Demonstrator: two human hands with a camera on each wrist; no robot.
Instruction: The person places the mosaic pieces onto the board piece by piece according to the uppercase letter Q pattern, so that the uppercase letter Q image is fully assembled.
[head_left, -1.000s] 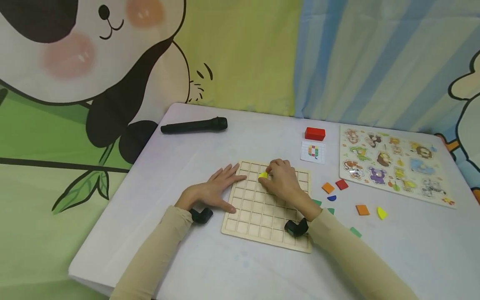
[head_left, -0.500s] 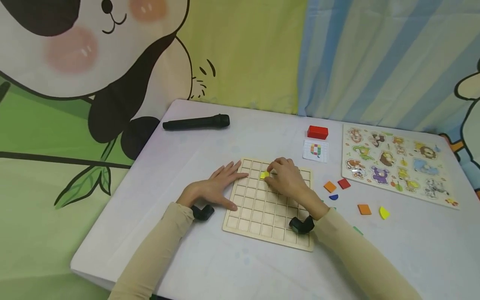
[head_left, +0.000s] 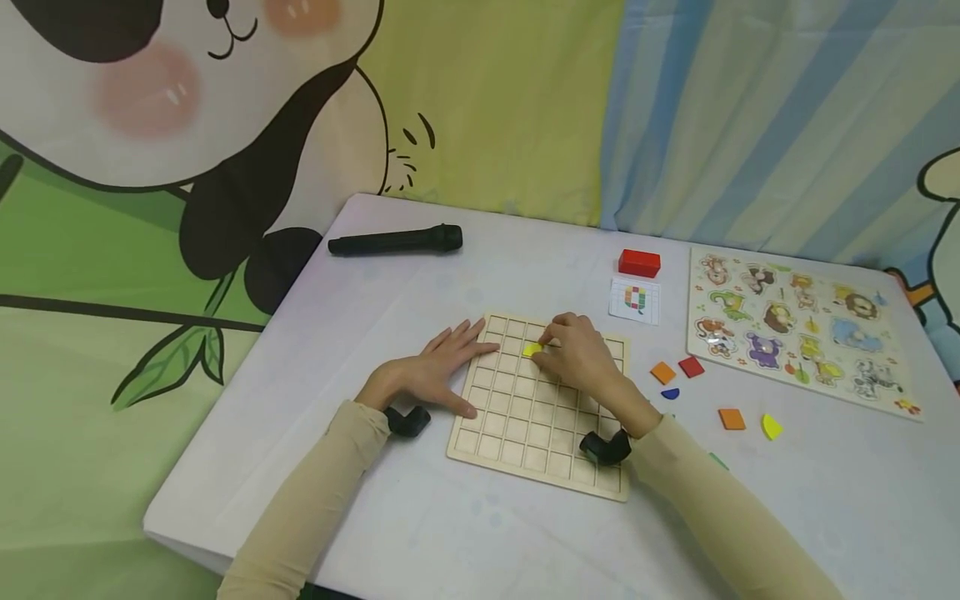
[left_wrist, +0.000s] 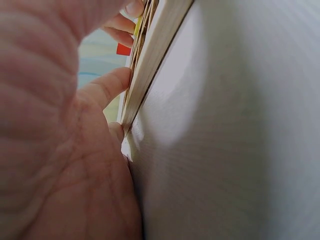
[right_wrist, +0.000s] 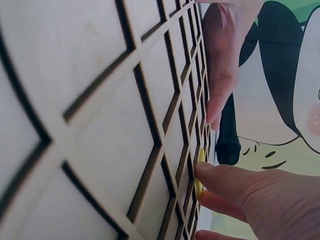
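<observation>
A wooden grid board (head_left: 517, 429) with square cells lies on the white table. My right hand (head_left: 581, 358) is over its upper part, thumb and fingertips pinching a small yellow piece (head_left: 531, 350) at a cell near the top. In the right wrist view the yellow piece (right_wrist: 199, 187) shows edge-on under the thumb. My left hand (head_left: 431, 375) is spread at the board's left side, with straight fingers and thumb resting on the edge. From the left wrist the palm (left_wrist: 85, 175) appears beside the board's wooden rim (left_wrist: 155, 55).
Loose orange (head_left: 732, 419), red, blue and yellow (head_left: 772, 427) pieces lie right of the board. Behind them are a pattern card (head_left: 634, 301), a red block (head_left: 639, 263) and an animal puzzle board (head_left: 795, 333). A black microphone (head_left: 396, 241) lies at the back left.
The yellow piece, upright-looking a second ago, now lies flatter over its cell, the right fingertips still on it. The left hand stays put; the whole view has shifted slightly.
</observation>
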